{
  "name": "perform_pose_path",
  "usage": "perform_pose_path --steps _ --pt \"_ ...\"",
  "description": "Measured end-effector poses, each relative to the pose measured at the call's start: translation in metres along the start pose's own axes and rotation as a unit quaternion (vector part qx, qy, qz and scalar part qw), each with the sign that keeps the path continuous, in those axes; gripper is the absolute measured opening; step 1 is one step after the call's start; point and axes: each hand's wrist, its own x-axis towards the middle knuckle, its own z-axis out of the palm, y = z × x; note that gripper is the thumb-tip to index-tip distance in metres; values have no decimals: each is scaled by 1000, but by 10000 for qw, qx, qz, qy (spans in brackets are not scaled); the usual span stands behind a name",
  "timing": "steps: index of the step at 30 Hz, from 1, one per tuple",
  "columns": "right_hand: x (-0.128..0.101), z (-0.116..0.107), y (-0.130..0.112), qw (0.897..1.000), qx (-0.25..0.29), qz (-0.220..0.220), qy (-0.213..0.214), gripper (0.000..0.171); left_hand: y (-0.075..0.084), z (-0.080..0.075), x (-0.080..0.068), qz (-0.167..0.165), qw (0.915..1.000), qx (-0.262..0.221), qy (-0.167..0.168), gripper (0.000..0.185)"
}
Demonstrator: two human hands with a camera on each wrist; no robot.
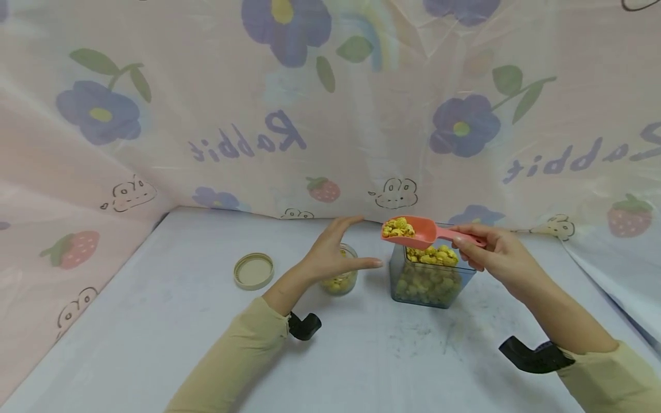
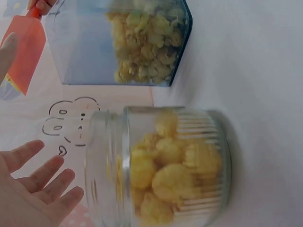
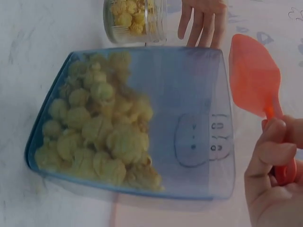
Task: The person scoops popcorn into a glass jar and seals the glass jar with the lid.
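Observation:
My right hand (image 1: 498,252) grips the handle of a coral-red scoop (image 1: 426,232), which carries yellow popcorn (image 1: 399,228) above a clear bluish plastic container (image 1: 426,287). More popcorn (image 3: 94,127) partly fills that container, as the right wrist view shows. To its left stands a glass jar (image 2: 109,165) with popcorn (image 2: 170,179) inside and no lid on. My left hand (image 1: 333,255) is by the jar's mouth with thumb and fingers spread apart, holding nothing. In the head view this hand hides part of the jar.
A round lid (image 1: 253,271) with a pale gold rim lies on the white table (image 1: 170,321), left of the jar. Behind and at the left hangs a printed curtain (image 1: 361,132) with flowers and rabbits, meeting the table's back edge.

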Motion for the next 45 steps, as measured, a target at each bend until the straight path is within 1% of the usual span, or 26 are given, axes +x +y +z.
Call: perform_pose_path --steps 8,13,16,20,22,25,28,34,39,42,45 --pt "-1 10 -3 9999 128 28 50 47 -10 -5 -5 72 9999 -9 112 90" --pt "-2 19 -7 9997 197 64 102 47 -16 -7 -9 -2 9998 31 188 89" --pt "-4 25 -10 9993 259 -90 242 44 -20 -9 -11 -25 9998 -16 197 87" --pt "-9 35 -13 9968 560 -429 383 35 -25 -10 -14 -78 9998 -113 170 85" --pt "-10 40 -15 9952 714 -523 412 31 -28 -11 -16 -92 9997 -125 177 84" --pt "-12 46 -17 9930 937 -550 459 27 -33 -11 -17 -76 9998 -121 170 83" --pt "-15 51 -19 9918 1055 -511 509 27 -37 -12 -19 -12 9998 -127 135 81" --pt "-18 64 -22 9940 859 -357 576 36 -43 -14 -23 28 9995 -306 -53 78" --pt "-19 74 -22 9945 874 -189 553 38 -49 -15 -25 -82 9989 -442 -154 78" --pt "-20 79 -21 9949 842 -94 546 38 -53 -16 -27 -82 9986 -482 -180 77" --pt "-21 83 -22 9964 629 -29 574 38 -56 -17 -28 -33 9983 -531 -245 75"
